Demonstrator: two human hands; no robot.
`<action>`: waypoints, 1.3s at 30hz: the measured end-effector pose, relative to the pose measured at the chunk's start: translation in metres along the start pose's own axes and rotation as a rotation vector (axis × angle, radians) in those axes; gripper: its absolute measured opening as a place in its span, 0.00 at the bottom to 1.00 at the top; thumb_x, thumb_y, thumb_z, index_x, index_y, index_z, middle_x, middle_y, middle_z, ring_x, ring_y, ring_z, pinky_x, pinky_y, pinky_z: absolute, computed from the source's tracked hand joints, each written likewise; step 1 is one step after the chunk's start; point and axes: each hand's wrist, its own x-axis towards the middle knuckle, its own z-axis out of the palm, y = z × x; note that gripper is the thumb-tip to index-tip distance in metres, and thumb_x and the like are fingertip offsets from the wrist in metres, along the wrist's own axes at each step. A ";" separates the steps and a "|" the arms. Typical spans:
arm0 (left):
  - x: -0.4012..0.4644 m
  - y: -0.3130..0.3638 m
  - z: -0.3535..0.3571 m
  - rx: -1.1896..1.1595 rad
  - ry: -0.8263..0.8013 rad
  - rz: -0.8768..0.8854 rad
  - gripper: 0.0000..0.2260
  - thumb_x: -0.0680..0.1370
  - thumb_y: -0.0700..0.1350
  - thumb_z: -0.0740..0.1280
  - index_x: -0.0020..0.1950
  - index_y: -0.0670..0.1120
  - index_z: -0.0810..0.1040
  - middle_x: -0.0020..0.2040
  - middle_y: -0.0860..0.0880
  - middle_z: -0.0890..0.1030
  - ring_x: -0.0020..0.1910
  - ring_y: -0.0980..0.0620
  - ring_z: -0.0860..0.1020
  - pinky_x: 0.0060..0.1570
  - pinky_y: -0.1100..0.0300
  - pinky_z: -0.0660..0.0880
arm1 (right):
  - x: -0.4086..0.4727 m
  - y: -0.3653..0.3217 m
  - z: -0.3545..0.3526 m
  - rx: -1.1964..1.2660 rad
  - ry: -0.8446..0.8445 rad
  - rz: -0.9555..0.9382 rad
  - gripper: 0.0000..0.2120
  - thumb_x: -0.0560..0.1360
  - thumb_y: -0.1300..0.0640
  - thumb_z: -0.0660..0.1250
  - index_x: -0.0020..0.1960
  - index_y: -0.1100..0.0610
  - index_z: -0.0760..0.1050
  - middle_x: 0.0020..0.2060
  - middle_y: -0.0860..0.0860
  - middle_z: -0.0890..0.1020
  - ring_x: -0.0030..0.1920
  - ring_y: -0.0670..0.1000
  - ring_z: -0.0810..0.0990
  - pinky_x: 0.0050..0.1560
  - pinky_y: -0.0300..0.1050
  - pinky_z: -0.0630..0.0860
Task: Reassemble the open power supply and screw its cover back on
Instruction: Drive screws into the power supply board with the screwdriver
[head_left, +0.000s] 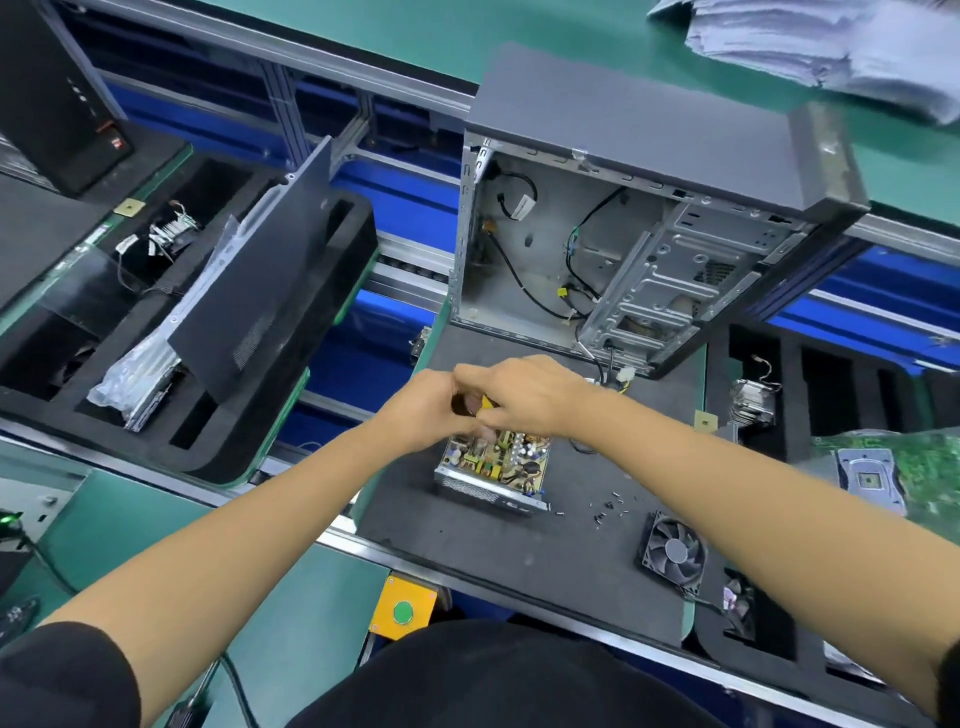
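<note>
Taking the open power supply (493, 470) as reference: it is sitting cover-off on the dark foam mat (467, 545) of the table, circuit board facing up. Far to its left, a black side panel (249, 291) is leaning in a foam tray (291, 447). Directly above the supply's far edge, you are bringing both hands together. Your left hand (423, 410) is curling its fingers around something small; what it is cannot be told. Your right hand (524, 397) is touching the left, fingers bent, with a yellow part (487, 401) showing between the two; whether it is gripping that part cannot be told. Behind the supply, an empty computer case (649, 234) is standing open. Just right of the supply, loose screws (608, 506) are lying scattered on the mat. Further right and nearer you, a black fan (674, 553) is lying flat.
</note>
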 end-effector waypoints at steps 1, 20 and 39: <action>0.003 0.012 0.002 -0.037 -0.013 0.015 0.14 0.63 0.58 0.83 0.34 0.61 0.78 0.32 0.63 0.79 0.31 0.63 0.75 0.31 0.71 0.68 | -0.011 0.007 -0.006 -0.014 0.018 0.001 0.08 0.73 0.49 0.60 0.49 0.43 0.62 0.30 0.45 0.73 0.33 0.53 0.75 0.29 0.45 0.60; 0.079 0.105 0.197 0.547 -0.558 0.101 0.13 0.75 0.35 0.73 0.57 0.48 0.82 0.57 0.49 0.80 0.57 0.48 0.80 0.47 0.57 0.72 | -0.230 0.124 0.068 0.092 0.220 0.580 0.09 0.70 0.49 0.59 0.42 0.46 0.58 0.28 0.47 0.73 0.29 0.45 0.69 0.29 0.44 0.55; 0.072 0.094 0.209 0.538 -0.407 0.241 0.06 0.82 0.47 0.65 0.55 0.46 0.76 0.55 0.49 0.75 0.58 0.49 0.72 0.48 0.53 0.75 | -0.249 0.143 0.098 0.218 0.275 0.511 0.08 0.69 0.48 0.58 0.42 0.47 0.58 0.24 0.47 0.69 0.27 0.46 0.69 0.28 0.44 0.57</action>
